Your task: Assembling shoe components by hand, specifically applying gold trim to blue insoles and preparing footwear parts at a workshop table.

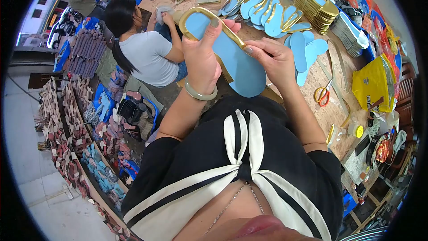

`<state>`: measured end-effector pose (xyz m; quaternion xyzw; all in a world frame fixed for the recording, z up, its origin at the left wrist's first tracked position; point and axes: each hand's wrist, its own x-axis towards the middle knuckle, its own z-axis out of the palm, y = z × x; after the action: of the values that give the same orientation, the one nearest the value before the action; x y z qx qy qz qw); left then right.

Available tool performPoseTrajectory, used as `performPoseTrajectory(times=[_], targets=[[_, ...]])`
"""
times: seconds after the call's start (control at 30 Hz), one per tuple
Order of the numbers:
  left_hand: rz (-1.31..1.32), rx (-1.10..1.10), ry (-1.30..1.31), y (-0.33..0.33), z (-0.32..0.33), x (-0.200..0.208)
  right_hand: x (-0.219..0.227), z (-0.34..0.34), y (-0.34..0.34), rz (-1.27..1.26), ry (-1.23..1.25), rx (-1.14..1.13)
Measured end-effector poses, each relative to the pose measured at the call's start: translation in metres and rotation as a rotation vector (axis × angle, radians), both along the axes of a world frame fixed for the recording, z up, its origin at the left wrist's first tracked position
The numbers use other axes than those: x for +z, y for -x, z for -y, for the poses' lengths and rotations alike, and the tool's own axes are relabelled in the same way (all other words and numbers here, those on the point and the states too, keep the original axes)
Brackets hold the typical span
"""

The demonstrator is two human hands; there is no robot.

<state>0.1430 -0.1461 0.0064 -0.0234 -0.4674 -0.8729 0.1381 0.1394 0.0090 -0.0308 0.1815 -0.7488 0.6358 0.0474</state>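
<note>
My left hand (203,53) grips a light blue shoe insole (244,71), its thumb lying on the blue face near the heel end. A shiny gold strip (232,37) runs around the heel and along the sides of this insole. Beside the far edge, my right hand (275,60) pinches the gold strip between thumb and fingers. The wide toe end points toward my body and shows no gold around its tip. Just beyond my hands, several gold-edged blue insoles (272,18) lie fanned out on the wooden table (317,107).
Plain blue insoles (303,53) lie right of my right hand, near orange-handled scissors (323,93). Gold-edged stacks (314,6) and a yellow bag (373,82) stand farther right. At left sits a co-worker (145,49); racks of shoe parts (76,138) fill the floor side.
</note>
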Motion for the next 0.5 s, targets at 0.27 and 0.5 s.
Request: performPoseTrajectory(times=[0.27, 0.5], targets=[[0.039, -0.147, 0.100, 0.000, -0.012, -0.047, -0.005, 0.008, 0.016, -0.102, 0.042, 0.000], [0.132, -0.227, 0.069, 0.005, -0.004, -0.042, -0.014, -0.013, 0.018, 0.224, 0.266, 0.026]])
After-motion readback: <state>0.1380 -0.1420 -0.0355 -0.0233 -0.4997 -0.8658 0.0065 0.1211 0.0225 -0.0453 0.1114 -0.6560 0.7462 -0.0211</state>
